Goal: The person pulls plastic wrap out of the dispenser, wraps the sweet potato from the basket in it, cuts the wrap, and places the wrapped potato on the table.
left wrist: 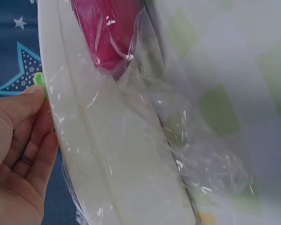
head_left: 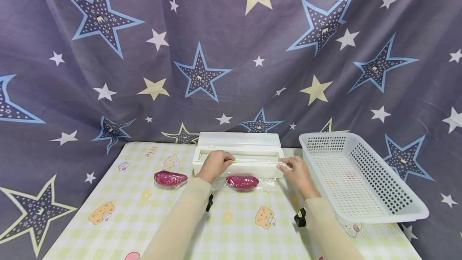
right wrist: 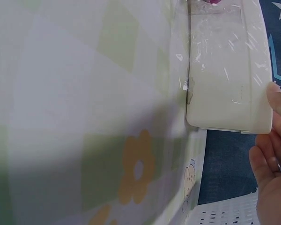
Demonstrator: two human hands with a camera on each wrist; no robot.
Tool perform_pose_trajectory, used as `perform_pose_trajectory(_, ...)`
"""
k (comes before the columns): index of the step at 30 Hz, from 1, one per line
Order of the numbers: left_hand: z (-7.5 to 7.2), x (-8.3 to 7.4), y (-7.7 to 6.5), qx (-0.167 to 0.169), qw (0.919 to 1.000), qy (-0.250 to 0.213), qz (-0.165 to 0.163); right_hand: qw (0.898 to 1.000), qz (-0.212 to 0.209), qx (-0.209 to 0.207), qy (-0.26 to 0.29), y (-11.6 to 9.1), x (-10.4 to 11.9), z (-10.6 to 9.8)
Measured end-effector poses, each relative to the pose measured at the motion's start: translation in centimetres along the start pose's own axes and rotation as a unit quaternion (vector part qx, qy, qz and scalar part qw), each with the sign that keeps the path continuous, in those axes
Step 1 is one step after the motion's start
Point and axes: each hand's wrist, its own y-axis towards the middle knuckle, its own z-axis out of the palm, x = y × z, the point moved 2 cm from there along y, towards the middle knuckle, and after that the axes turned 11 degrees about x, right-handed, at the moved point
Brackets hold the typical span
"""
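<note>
A long white cling-film dispenser box [head_left: 265,170] stands at the back of the table, its lid [head_left: 239,139] raised. My left hand [head_left: 215,165] pinches a small green cutter slider [left wrist: 39,79] on the box's front edge, left of the middle. At the right end, my right hand [head_left: 298,172] grips the box edge, with its thumb on the rim. Clear film [left wrist: 196,145] hangs down the box front onto the table. On this film, in front of the box, lies a magenta sweet potato [head_left: 242,182], partly covered by clear film in the left wrist view.
Another magenta sweet potato [head_left: 170,178], wrapped in shiny film, lies left of the box. A white perforated basket [head_left: 364,187] takes up the right side of the checked table [head_left: 223,236]. A starry curtain [head_left: 231,71] hangs behind.
</note>
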Motion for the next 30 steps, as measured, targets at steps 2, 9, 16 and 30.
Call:
perform_pose_trajectory(2,0.1,-0.2,0.2,0.002,1.0,0.002,0.007,1.0,-0.002,-0.001,-0.001,0.0,0.0,0.0)
perform_pose_trajectory(9,0.7,-1.1,0.9,0.019,0.9997,0.013,0.007,1.0,-0.004,-0.004,0.004,-0.1,0.0,0.1)
perform_pose_trajectory(16,1.0,-1.9,1.4,0.034,0.9994,0.009,0.002,1.0,0.004,-0.002,0.006,-0.1,-0.1,0.1)
perform_pose_trajectory(30,2.5,-4.2,2.7,0.043,0.9991,0.006,0.005,1.0,-0.003,-0.003,0.003,-0.1,-0.4,0.0)
